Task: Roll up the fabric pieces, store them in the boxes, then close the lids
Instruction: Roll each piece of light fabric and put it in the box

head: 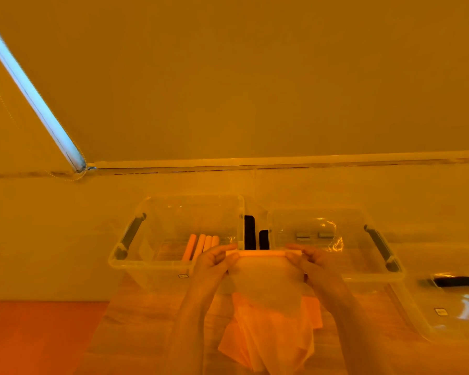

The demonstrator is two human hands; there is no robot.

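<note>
Hands met at the middle of the frame as a person rolled a piece of pale fabric above a wooden table. The left hand, at about nine o'clock from the roll, pinched one end of the tight tube formed at the fabric's top edge, fingers curled round it; the right hand, at three o'clock, pinched the other end in the same way. The unrolled rest of the piece hung down toward six o'clock, over a loose heap of orange fabric pieces lying on the table between the forearms.

Beyond the hands, at about eleven o'clock, stood a clear plastic box with a dark handle, its lid off. Four finished rolls lay side by side inside it, touching one another. At one o'clock stood a second clear box, also open, with small grey clips showing through its plastic. Two dark upright objects stood in the gap between the boxes; what they were could not be told. A clear lid rested on the table at about four o'clock, just beside the second box. An orange mat covered the table's near corner at eight o'clock. A bright tube of light ran diagonally across the upper left under strong amber light.
</note>
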